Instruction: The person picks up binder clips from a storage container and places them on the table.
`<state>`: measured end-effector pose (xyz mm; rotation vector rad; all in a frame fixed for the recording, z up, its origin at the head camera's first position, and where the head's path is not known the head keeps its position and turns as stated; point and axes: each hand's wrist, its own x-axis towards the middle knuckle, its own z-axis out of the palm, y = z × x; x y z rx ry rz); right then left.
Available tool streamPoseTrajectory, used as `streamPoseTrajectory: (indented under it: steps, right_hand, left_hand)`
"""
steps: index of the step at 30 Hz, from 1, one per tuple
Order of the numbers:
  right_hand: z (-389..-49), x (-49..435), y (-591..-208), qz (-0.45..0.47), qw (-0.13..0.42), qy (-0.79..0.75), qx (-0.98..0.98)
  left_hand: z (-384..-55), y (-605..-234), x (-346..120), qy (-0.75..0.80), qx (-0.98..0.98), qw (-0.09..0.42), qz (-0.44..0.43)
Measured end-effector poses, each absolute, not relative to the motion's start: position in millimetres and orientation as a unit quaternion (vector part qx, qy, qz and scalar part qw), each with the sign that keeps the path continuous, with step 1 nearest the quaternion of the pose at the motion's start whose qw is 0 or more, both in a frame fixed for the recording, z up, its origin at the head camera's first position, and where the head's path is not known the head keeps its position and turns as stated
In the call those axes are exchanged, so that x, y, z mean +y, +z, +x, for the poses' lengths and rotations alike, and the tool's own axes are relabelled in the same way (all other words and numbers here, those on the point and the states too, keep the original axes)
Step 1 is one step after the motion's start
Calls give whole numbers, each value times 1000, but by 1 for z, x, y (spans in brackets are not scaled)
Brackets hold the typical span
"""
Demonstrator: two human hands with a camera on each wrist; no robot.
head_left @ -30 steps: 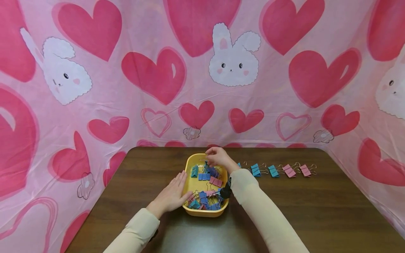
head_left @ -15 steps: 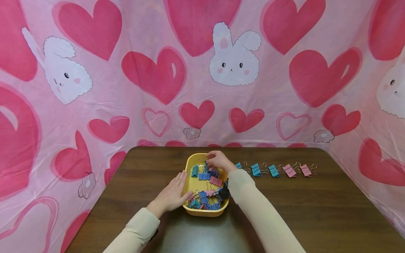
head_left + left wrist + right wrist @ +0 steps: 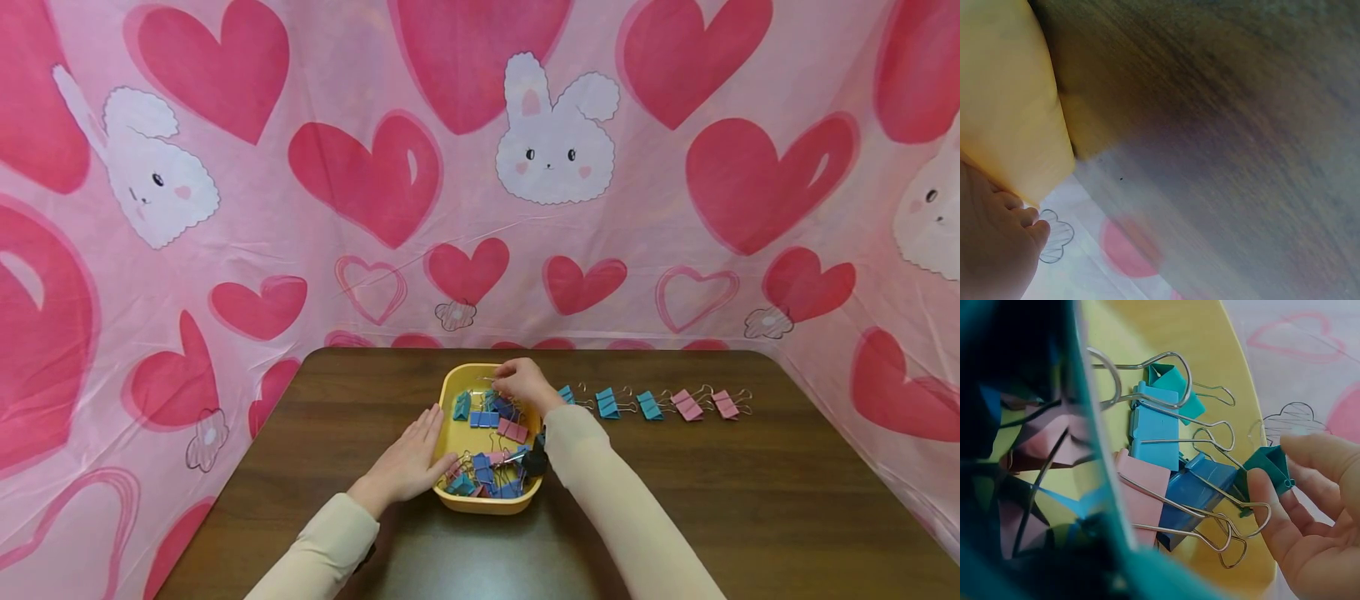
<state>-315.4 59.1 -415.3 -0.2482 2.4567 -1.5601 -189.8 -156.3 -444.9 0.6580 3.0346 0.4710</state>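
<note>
We had a yellow tray [image 3: 487, 505] of binder clips in front of us on the wooden tabletop [image 3: 750, 492]. The left hand [image 3: 405, 465] lay along its left wall, fingers extended and thumb at the rim, steadying it, we judged, rather than clasping it. The right hand [image 3: 525, 383] was over the far right part of the tray, and its fingers pinched a dark teal clip [image 3: 1274, 461] by the body, close to the tray's rim. Next to that clip lay a dark blue clip [image 3: 1188, 490], with a pink clip [image 3: 1144, 472] and a light blue clip [image 3: 1155, 428] just beyond; we could not tell whether their wire handles were caught in those of the pinched one. We reckoned the teal clip light and hard to damage, its folded body stiff and sprung, its painted faces smooth enough to slide a little under a loose pinch. The thin wires looked likelier to swing and hook a neighbour, so we favoured a hold across the body, on opposite faces, clear of the loops; squeezing the handles together would probably have spread the mouth. To the right of the tray, a row of five clips [image 3: 649, 406] sat on the tabletop, three blue-green and two pink, handles pointing right, the nearest to the tray partly hidden by the right arm.
</note>
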Motion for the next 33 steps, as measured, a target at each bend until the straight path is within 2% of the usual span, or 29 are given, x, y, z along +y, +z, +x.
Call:
streamPoseTrajectory:
  steps: [17,26,33]
  right_hand:
    - [-316,73,-411,-84,55,-559,823]
    - [-318,97,-404,-67,62,-599,795]
    - [-318,121,-400,-38,87,-689,718]
  left_hand:
    - [-191,-447,-156,146,965,-11,216]
    - [-191,-448,-156,153,965,-8,214]
    - [-191,-447,-156,158,965,-4,211]
